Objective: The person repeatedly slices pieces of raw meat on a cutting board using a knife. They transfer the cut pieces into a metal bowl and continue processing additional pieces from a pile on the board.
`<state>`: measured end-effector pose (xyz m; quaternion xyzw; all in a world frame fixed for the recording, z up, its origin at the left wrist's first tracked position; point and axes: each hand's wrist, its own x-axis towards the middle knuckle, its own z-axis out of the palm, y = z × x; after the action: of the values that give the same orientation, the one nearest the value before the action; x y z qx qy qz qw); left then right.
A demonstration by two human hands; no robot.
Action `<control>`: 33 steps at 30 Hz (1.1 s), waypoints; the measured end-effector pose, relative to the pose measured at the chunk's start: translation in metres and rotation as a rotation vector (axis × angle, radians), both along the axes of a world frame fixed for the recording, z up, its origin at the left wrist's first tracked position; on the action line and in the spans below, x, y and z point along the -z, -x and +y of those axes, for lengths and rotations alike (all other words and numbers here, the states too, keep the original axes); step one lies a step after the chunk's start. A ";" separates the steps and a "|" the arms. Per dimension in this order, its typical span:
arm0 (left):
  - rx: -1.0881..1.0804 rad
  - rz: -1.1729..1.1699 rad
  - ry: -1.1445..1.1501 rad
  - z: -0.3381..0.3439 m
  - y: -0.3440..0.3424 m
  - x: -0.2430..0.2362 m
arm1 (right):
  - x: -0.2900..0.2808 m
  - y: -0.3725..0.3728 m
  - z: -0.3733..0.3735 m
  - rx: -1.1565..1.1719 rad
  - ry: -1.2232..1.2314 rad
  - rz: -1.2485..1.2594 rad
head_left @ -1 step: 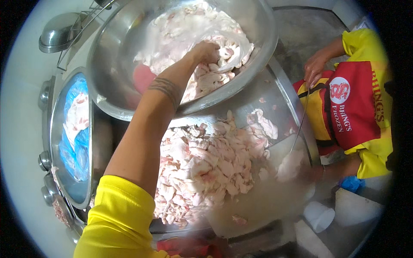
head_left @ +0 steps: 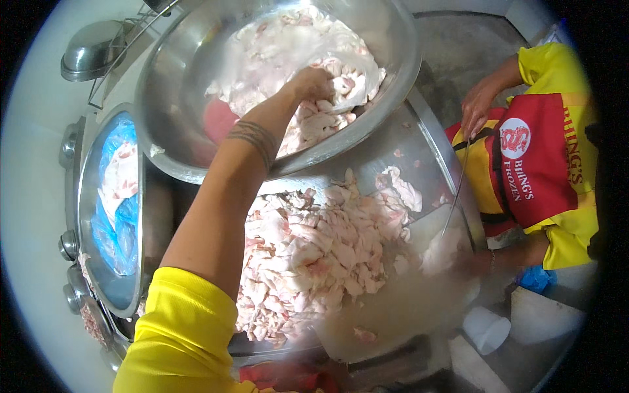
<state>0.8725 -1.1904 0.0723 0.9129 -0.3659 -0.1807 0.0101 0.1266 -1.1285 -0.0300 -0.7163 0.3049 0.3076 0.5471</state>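
My left arm reaches up from the lower left in a yellow sleeve. My left hand (head_left: pixel 310 85) is down in a large steel basin (head_left: pixel 171 98), its fingers bent into pale raw meat pieces (head_left: pixel 337 119); the fingertips are hidden among them. A clear plastic bag (head_left: pixel 278 59) lies around and over much of this meat. Beneath my hand, a pink-red round patch (head_left: pixel 219 119) shows at the basin's near left. Just below the basin, a heap of pale raw meat (head_left: pixel 314 255) covers part of the steel table (head_left: pixel 341 167). My right hand does not show.
At right a co-worker in a red apron (head_left: pixel 534 157) holds a long thin blade (head_left: pixel 458 187) over a pale cutting board (head_left: pixel 400 321). A smaller steel basin (head_left: pixel 139 262) with blue plastic (head_left: pixel 118 229) stands left. A white tub (head_left: pixel 486 329) sits lower right.
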 end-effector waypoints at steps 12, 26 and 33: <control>0.025 0.241 -0.028 0.062 0.022 -0.145 | -0.004 0.033 0.027 -0.043 -0.019 -0.157; 0.189 -0.142 0.328 0.159 0.126 -0.402 | 0.039 0.053 0.033 -0.152 0.085 -0.174; -0.434 -0.263 0.663 0.297 0.239 -0.548 | 0.035 0.041 0.022 -0.218 0.104 -0.165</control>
<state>0.6340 -0.8933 0.6200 0.9315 -0.2017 0.0712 0.2943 0.0853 -1.1064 -0.0652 -0.7954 0.1947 0.2893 0.4957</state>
